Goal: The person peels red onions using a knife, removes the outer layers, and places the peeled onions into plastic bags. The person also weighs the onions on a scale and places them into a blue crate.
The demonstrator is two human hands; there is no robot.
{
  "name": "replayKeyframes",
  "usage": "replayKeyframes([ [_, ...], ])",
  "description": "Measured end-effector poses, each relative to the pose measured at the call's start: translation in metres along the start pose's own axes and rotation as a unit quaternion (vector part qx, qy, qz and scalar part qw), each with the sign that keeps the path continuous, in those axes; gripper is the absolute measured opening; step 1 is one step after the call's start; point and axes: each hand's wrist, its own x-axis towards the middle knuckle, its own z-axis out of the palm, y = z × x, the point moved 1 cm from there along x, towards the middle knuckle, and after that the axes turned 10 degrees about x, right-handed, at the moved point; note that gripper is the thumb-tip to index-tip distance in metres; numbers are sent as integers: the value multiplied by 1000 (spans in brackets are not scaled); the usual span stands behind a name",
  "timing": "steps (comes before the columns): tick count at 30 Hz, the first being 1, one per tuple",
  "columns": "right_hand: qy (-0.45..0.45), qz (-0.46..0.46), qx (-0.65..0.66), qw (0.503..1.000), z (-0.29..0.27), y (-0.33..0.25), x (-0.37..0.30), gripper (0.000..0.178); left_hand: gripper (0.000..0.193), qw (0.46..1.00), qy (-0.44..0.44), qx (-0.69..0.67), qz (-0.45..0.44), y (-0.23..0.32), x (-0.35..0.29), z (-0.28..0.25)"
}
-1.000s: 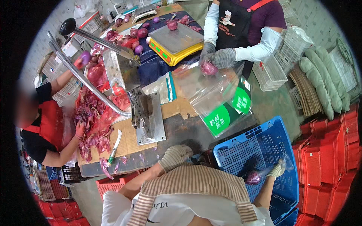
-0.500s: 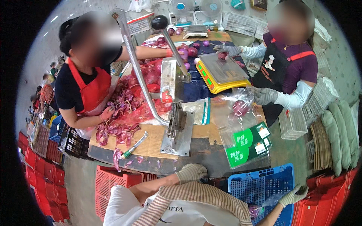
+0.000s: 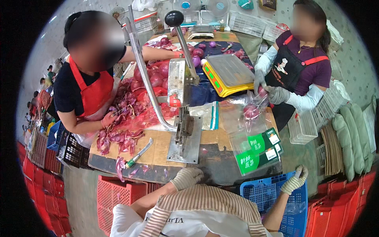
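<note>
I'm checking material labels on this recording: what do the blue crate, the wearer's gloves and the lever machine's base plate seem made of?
Blue crate: probably moulded plastic, slightly glossy; regular perforations in its wall.
Gloves: likely knitted yarn, matt, fibre uncertain; finely striped surface.
Base plate: apparently bare metal, satin grey; light sheen.

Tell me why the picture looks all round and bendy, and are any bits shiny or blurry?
Head view: a wide fisheye, so the corners go black and the table looks bowed; head view: shine on the clear green-labelled bags; head view: the left co-worker's face and the right co-worker's face are smudged.
</note>
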Motion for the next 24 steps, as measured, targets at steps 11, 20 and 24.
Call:
replayKeyframes([
  [11, -35, 114, 106, 987, 46, 4, 1, 17, 24, 998, 22, -46, 24, -4, 28, -10],
  [20, -69, 177, 182, 965, 42, 23, 8, 20, 24, 997, 33, -60, 27, 8, 46, -23],
  [24, -126, 115, 92, 981, 36, 52, 22, 39, 28, 986, 58, -147, 51, 52, 62, -63],
])
